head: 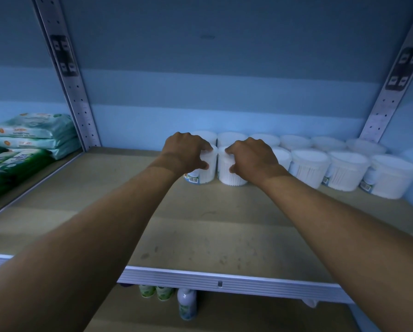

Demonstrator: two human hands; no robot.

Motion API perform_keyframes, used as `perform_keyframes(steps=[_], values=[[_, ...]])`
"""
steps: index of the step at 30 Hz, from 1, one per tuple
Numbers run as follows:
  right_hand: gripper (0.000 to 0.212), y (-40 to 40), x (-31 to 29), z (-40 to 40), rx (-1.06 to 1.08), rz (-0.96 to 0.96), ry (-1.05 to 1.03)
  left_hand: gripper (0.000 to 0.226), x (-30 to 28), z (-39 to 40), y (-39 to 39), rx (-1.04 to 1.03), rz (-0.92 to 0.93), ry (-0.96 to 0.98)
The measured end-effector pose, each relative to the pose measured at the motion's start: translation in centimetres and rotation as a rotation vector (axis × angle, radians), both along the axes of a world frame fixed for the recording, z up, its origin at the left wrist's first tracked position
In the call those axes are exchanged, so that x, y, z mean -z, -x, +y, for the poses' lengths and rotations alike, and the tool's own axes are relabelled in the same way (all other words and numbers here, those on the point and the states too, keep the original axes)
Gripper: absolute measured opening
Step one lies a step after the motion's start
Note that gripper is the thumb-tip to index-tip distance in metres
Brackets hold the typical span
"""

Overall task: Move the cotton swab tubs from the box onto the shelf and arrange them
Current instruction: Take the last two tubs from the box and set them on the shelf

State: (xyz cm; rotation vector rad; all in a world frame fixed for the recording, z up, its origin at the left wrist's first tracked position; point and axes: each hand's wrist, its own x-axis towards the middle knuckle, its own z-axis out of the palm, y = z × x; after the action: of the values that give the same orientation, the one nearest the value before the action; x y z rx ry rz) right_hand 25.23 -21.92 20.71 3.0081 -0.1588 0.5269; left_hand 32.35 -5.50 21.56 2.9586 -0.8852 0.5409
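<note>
We had both arms stretched far into the shelf, a flat tan board with a scuffed, dusty surface and a ribbed pale metal strip along its near edge. Our left hand was clamped over the top and side of one tub, a round, clear plastic pot with a white lid, packed with upright white cotton swabs and carrying a barcode label low on its left side. Our right hand was closed the same way on the neighbouring tub, fingers curled over the lid and thumb pressed on the wall. These two tubs stood touching each other on the board, at the left end of the near row.

To the right, the near row of tubs ran on toward the right wall, and a far row of tubs stood just behind it against the smooth blue back panel.

Perforated grey metal uprights framed the bay. In the bay to the left lay soft, flat packs of wipes, stacked, in green and pale wrappers. Below the near edge, on the lower shelf, stood a small white bottle and two green-labelled cans.
</note>
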Motion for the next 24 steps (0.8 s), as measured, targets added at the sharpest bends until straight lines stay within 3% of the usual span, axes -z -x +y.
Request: perform_keyframes(steps=[6, 12, 15, 24], values=[[0.037, 0.2, 0.0, -0.1, 0.006, 0.032, -0.053, 0.052, -0.1, -0.1, 0.5, -0.014, 0.015, -0.018], [0.06, 1.7, -0.8, -1.4, -0.08, 0.145, -0.337, 0.059, -0.5, -0.5, 1.3, 0.002, 0.144, -0.019], [0.067, 3.4, -1.0, -2.3, -0.101, 0.17, -0.334, 0.057, -0.8, -1.0, 2.3, 0.045, 0.172, 0.009], [0.064, 11.2, -1.9, -5.5, -0.016, 0.218, -0.311, 0.058, -1.6, -3.4, 7.8, 0.126, 0.21, 0.018]])
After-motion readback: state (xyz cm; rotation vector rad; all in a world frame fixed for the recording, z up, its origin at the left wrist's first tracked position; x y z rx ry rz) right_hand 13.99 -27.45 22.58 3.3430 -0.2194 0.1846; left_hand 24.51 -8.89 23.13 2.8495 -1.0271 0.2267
